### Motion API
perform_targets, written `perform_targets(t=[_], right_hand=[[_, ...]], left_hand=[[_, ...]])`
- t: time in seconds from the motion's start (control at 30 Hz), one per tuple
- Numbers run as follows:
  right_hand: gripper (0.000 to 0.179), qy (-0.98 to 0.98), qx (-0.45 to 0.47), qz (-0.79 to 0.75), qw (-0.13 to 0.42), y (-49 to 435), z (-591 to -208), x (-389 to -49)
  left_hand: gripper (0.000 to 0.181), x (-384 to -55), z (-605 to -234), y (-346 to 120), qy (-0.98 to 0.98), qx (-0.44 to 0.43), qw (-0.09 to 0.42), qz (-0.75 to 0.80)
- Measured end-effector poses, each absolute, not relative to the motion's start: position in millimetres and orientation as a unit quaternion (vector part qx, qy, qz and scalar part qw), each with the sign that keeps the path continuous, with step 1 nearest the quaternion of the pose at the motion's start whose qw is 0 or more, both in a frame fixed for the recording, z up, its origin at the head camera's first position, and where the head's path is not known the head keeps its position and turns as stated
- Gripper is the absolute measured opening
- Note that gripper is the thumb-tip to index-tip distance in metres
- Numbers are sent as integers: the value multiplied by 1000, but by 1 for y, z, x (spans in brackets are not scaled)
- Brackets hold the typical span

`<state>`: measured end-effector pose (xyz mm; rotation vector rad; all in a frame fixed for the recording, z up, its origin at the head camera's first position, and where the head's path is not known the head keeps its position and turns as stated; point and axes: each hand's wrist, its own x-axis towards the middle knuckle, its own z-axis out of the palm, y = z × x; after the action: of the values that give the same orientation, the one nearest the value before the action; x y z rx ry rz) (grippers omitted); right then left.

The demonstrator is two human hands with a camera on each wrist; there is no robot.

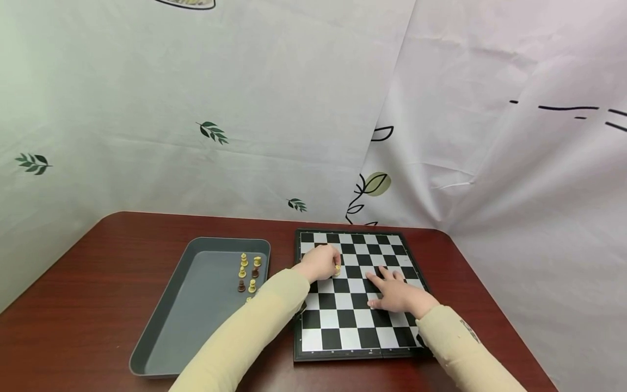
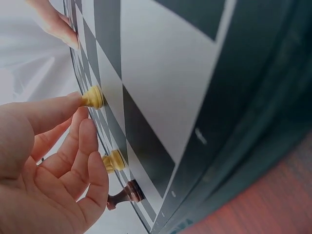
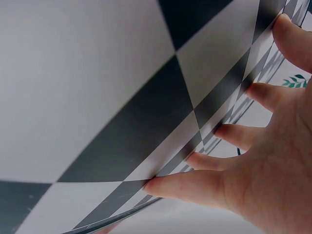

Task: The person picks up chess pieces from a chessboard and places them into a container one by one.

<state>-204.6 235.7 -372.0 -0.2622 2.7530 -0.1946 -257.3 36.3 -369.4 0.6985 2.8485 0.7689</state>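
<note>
Over the left part of the black-and-white chessboard (image 1: pixel 344 318), my left hand (image 1: pixel 319 262) pinches a small yellow chess piece (image 2: pixel 93 97) between thumb and finger. Its base is at the board's surface; whether it bears its weight there I cannot tell. Beyond the curled fingers, the left wrist view shows another yellow chess piece (image 2: pixel 115 160) and a dark brown chess piece (image 2: pixel 127 192) standing on the board. The hand covers both in the head view. My right hand (image 1: pixel 399 296) rests on the board's right half, fingers spread, fingertips touching the squares.
A grey tray (image 1: pixel 201 305) lies left of the board, with several yellow and brown chess pieces (image 1: pixel 243 271) standing along its right side. My left forearm hides part of it. Both lie on a reddish-brown table (image 1: pixel 73 305), with a white patterned cloth (image 1: pixel 274 109) behind.
</note>
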Motion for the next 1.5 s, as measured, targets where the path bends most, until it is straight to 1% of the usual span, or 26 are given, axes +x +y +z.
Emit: perform_targets(t=[0.53,0.83,1.3,1.5], right_hand=[[69,976,-95,-66,186,237,-372,-203],[68,977,-92,-58,181,236,-373,-204],[68,977,-103,-60,179,235,-370,-205],[68,976,-101,-62,180,236,-371,-204]], left_hand=[[12,-251,-364,33,930,246,51,268],[7,-247,-362,27,924,265,45,272],[6,-233,-360,13,918,264,50,291],[6,-225,-356,7,910,281,45,301]])
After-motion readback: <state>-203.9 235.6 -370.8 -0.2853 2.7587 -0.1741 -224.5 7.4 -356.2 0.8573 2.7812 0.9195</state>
